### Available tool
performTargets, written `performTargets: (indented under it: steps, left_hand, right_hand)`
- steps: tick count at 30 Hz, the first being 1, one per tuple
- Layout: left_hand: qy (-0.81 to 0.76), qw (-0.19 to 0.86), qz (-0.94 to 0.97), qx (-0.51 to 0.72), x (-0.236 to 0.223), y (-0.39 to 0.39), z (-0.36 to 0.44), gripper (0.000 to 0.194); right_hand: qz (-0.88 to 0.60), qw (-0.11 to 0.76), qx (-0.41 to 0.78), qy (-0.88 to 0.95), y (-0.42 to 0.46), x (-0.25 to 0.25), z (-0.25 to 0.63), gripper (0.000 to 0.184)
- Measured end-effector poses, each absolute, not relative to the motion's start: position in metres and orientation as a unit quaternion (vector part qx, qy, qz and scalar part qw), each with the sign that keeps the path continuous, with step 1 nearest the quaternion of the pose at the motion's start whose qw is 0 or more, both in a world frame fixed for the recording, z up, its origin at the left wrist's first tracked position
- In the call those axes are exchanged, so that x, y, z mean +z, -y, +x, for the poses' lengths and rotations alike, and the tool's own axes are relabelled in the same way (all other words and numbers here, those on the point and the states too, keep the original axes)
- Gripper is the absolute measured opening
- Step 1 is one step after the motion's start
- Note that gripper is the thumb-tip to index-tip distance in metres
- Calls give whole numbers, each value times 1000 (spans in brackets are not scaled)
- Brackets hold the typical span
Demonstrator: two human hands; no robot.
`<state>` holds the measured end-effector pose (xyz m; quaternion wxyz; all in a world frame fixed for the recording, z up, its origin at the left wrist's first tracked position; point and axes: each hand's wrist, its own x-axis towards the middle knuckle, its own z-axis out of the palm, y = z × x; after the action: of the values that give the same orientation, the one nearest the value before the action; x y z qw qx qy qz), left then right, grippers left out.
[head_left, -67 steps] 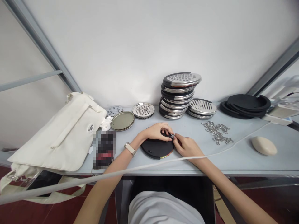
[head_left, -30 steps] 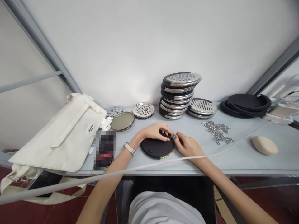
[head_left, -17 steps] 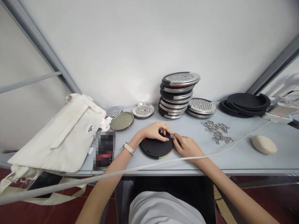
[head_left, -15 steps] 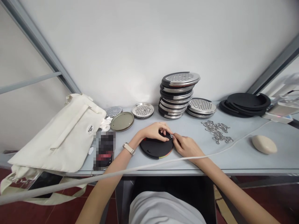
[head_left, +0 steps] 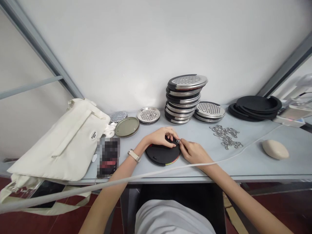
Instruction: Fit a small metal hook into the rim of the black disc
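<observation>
A stack of round black discs [head_left: 161, 154] with coloured edges lies flat on the grey table [head_left: 243, 162] in front of me. My left hand [head_left: 161, 136] presses down on its far edge with curled fingers. My right hand [head_left: 192, 152] pinches a small metal ring clip [head_left: 178, 141] at the disc's right rim. A pile of loose metal clips [head_left: 225, 136] lies further right.
Behind stand a tall stack of perforated metal discs [head_left: 184, 99], a lower stack [head_left: 209, 111], two loose perforated discs [head_left: 148, 115] and a plain lid [head_left: 127, 126]. Black rings [head_left: 255, 106] sit far right, a beige oval [head_left: 275, 149] nearby. A cream bag [head_left: 63, 143], a phone [head_left: 108, 156] and a white cable [head_left: 151, 174] lie left and front.
Both hands have stayed at the disc's far right rim, with only small finger movements on the clip. The view has shifted slightly.
</observation>
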<state>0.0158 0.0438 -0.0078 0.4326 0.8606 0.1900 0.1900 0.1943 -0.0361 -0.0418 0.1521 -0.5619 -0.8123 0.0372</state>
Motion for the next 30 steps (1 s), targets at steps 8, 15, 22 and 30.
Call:
performTargets:
  steps: [8,15,22,30]
  left_hand:
    - [-200,443,855,180,-6,-44,16,34]
    - [-208,449,850,179,-10,-45,17,35]
    - [-198,439,856,186,-8,-45,16,34]
    - [-207,439,856,177,-7,-45,16,32]
  right_hand:
    - [-567,149,33,809,37,-41,194,29]
    - [-570,148,28,808,37,-41,193,29]
    - [-572,147,30,806,37,-41,193,29]
    - [-575,149,24,804,37,-42,193,29]
